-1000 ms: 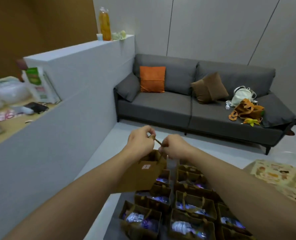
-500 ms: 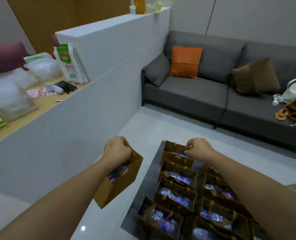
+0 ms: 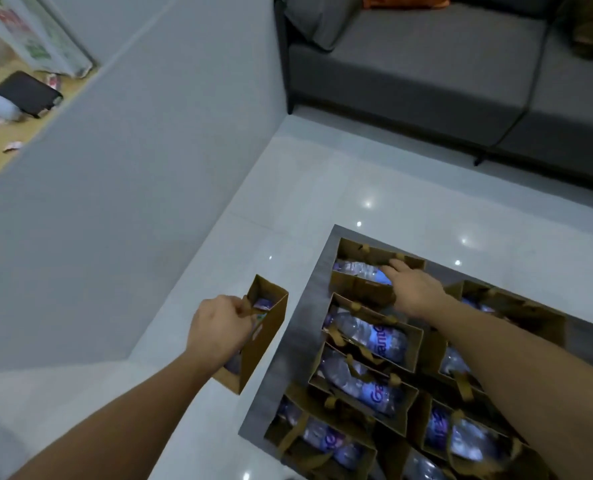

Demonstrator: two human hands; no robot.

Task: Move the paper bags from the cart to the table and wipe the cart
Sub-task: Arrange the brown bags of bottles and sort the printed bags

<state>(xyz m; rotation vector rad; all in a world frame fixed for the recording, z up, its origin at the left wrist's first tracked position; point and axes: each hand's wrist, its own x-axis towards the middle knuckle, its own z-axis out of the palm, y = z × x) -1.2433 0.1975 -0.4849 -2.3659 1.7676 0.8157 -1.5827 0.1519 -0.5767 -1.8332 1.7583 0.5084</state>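
A grey cart top (image 3: 298, 323) at the lower right carries several brown paper bags (image 3: 367, 389), each with a water bottle inside. My left hand (image 3: 218, 329) grips the handles of one brown paper bag (image 3: 263, 336) and holds it in the air left of the cart, above the floor. My right hand (image 3: 412, 289) reaches into the far corner bag (image 3: 360, 291) on the cart, with its fingers at the bag's rim and handle. Whether those fingers have closed on the handle is not clear.
A tall grey partition wall (image 3: 121, 174) runs along the left, with a wooden counter (image 3: 28, 129) behind it holding a black phone (image 3: 28, 93) and packets. A grey sofa (image 3: 444, 74) stands beyond the cart. Glossy white floor (image 3: 305, 188) lies between them.
The view has tilted down and closer to the cart. My left hand still carries its bag left of the cart. My right hand has reached further into the far corner bag.
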